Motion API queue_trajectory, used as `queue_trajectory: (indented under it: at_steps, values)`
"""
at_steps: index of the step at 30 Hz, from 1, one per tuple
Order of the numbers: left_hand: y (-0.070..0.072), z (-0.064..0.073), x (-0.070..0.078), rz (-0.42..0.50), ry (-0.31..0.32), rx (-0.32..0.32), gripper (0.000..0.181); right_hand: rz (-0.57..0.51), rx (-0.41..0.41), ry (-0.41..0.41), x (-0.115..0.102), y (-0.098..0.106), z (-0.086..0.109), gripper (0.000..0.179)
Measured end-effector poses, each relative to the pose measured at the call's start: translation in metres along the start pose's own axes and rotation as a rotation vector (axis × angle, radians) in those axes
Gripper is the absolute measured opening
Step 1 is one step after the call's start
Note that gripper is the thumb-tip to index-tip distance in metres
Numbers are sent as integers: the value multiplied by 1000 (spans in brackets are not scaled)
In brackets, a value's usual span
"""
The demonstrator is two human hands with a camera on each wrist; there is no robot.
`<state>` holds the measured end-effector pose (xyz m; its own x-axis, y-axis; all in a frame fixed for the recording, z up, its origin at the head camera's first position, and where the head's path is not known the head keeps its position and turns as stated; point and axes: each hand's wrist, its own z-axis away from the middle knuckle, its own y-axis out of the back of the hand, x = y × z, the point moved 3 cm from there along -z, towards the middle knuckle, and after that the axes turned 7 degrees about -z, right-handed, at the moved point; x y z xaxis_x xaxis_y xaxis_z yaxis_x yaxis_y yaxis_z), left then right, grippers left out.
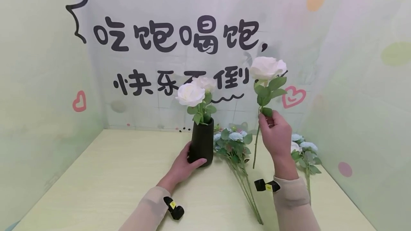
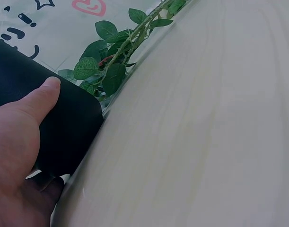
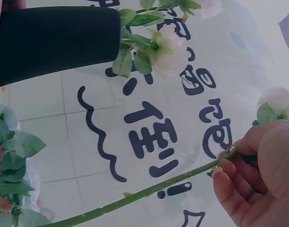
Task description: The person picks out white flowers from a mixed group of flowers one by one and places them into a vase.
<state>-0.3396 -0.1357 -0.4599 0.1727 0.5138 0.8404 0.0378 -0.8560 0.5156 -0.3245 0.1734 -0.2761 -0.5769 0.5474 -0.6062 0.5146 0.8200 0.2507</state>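
My left hand (image 1: pixel 183 165) grips the lower part of a black vase (image 1: pixel 203 142), thumb across its front, as the left wrist view also shows. Two pale roses (image 1: pixel 191 93) with green leaves stand in the vase, their heads above its mouth. To the right, my right hand (image 1: pixel 277 131) holds up a single white-pink rose (image 1: pixel 268 67), pinching its green stem (image 3: pixel 149 189) between thumb and fingers just below the leaves. The bare stem hangs down below the hand, its lower end above the table and apart from the vase.
Blue flowers (image 1: pixel 236 136) on long stems lie on the pale wooden table (image 1: pixel 96 181) just right of the vase. Another bunch of blue and white flowers (image 1: pixel 309 147) lies farther right, partly behind the right forearm. Printed wall sheets (image 1: pixel 160 3) enclose the table's back and sides.
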Motion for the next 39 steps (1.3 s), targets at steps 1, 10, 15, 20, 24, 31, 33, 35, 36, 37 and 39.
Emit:
queue_trajectory:
  at_steps: [1,10,15,20,24,31,33,35,36,37,39]
  values:
    - [0,0,0,3,4,0,100,-17,11,4,-3,1,-2,16]
    - [-1,-1,-3,-13,-3,4,100,-150,54,7,-36,9,-24,20]
    - [-1,-1,-4,-12,-4,4,100,-184,22,1,-50,6,-32,22]
    - [-2,-1,-3,-11,-3,1,100,-198,40,57,-62,2,-38,24]
    - [-1,-1,-1,-11,-8,4,99,-253,74,141,-71,-2,-42,26]
    - [-1,0,-1,-9,-13,5,99,-429,102,181,-82,-10,-41,24]
    - [0,1,0,-5,-12,3,98,-456,105,169,-84,-12,-40,23]
    - [-1,1,-1,-2,-8,2,99,-463,101,158,-86,-15,-38,23]
    - [-1,1,-1,-3,-6,1,99,-463,96,154,-87,-16,-37,23]
    - [0,1,-1,-4,-7,1,99,-462,90,148,-88,-18,-36,23]
    - [0,1,-1,-6,-7,1,99,-455,71,139,-88,-22,-34,22]
